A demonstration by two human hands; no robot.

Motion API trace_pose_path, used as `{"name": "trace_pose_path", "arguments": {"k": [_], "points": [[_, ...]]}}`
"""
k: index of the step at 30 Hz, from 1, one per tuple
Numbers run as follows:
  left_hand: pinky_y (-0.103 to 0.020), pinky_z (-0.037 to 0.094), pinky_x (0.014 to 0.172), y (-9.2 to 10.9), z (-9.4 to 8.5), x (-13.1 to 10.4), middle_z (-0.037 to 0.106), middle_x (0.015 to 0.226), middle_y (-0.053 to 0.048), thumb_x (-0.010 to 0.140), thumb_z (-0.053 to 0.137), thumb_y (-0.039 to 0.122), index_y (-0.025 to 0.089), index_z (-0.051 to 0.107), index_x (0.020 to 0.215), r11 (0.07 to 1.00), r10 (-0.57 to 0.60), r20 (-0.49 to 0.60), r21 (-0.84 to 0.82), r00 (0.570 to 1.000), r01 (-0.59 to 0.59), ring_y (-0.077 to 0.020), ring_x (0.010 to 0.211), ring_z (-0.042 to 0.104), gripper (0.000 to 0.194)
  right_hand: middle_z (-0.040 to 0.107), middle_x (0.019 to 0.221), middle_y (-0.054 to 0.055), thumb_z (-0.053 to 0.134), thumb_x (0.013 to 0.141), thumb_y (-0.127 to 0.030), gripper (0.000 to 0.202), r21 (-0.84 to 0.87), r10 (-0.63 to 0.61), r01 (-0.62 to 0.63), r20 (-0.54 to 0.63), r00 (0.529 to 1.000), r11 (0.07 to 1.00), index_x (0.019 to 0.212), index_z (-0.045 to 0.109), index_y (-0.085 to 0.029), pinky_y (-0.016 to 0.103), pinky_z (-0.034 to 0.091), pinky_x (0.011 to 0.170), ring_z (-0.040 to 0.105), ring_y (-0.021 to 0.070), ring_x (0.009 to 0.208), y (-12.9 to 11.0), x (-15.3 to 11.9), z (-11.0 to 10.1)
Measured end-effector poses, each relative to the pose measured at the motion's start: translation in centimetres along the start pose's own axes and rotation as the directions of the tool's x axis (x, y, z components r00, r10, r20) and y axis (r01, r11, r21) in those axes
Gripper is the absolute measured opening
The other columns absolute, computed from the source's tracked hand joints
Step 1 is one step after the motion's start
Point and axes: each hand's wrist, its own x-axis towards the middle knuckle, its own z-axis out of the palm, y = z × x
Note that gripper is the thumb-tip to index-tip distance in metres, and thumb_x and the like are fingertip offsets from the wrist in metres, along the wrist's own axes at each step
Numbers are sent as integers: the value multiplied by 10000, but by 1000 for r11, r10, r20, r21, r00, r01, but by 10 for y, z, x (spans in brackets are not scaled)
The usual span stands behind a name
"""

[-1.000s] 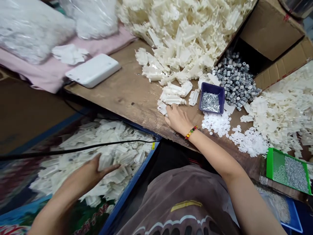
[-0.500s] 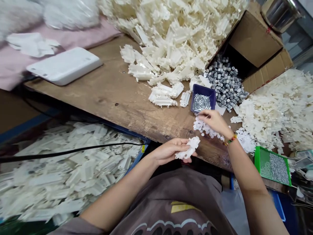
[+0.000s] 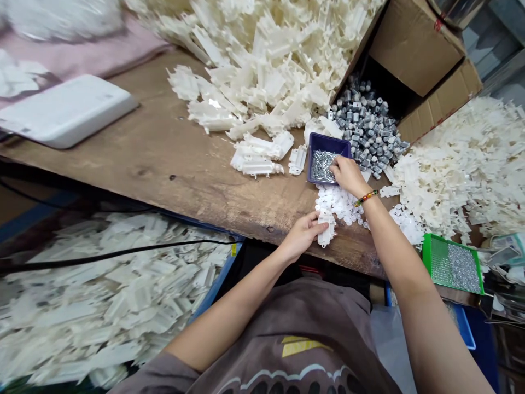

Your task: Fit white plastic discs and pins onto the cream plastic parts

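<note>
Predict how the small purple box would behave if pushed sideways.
The purple box would probably slide rather than tip, since it looks low and squarish. Its walls seem fairly stiff, standing straight. The silvery metal pins inside lie loose, so they may shift.

White plastic part [image 3: 327, 229], one, flat and roughly oblong with small tabs along its edges, held by its left side between thumb and fingers of the left hand [image 3: 302, 235], long axis running near to far, above the near edge of the work surface. Purple tray [image 3: 330, 138], one, square, open-topped, upright on the surface on the far side of the part, the right hand's [image 3: 348, 174] fingertips inside its right portion. Metal pins [image 3: 321, 165], many, slim, silvery, loose and lying crosswise within the tray.
</note>
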Motion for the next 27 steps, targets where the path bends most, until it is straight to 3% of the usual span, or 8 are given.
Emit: {"name": "trace_pose_path", "arguments": {"k": [6,10,14,16,19,22,27], "points": [[-276,507,636,-5,1,4,722,816,-66,640,720,307,124,583,954,1000,17,-20,5,1000,-17,-168,637,666,389,486,633,-18,493,841,-156,195,405,87,-94,36,996,910,651,449,-173,235,340,607,448,111,622,8,-2,0],[-297,506,652,-5,0,1,712,847,-63,671,679,340,132,584,964,989,130,-87,80,988,-123,-175,654,656,371,398,553,-66,480,871,-188,213,613,32,-165,223,974,772,669,411,-185,205,280,498,362,70,500,3,-36,-12],[-252,473,700,1,-2,-8,698,890,-47,761,599,310,146,609,1032,866,375,-123,400,919,-300,-175,790,640,317,405,520,-80,460,887,-194,170,661,-58,-289,450,891,692,719,441,-178,190,257,449,344,56,443,-4,-83,-17],[-232,452,687,6,-2,-12,690,864,-29,803,553,290,163,616,1075,774,438,-92,545,894,-323,-160,763,623,306,408,503,-85,456,888,-186,169,675,-74,-341,506,859,655,719,447,-174,184,262,448,348,53,437,-9,-98,-15],[-220,416,650,13,0,-17,653,736,-2,813,536,256,184,650,1056,631,505,-69,709,861,-313,-141,643,566,278,403,485,-91,456,886,-185,191,718,-76,-392,524,848,576,697,436,-176,180,258,445,338,48,429,-14,-106,-14],[-228,412,691,15,3,-20,654,739,-6,796,548,226,199,667,1050,567,540,-62,764,839,-309,-154,657,562,282,394,477,-95,469,879,-182,207,752,-89,-407,521,849,519,676,427,-177,181,237,427,310,45,416,-17,-104,-17],[-258,420,816,13,4,-21,696,934,-54,815,513,213,200,644,1102,519,542,-19,793,840,-317,-209,863,612,315,392,454,-97,474,876,-166,212,734,-93,-439,558,824,518,667,439,-172,168,230,400,303,39,397,-17,-101,-20]]}}
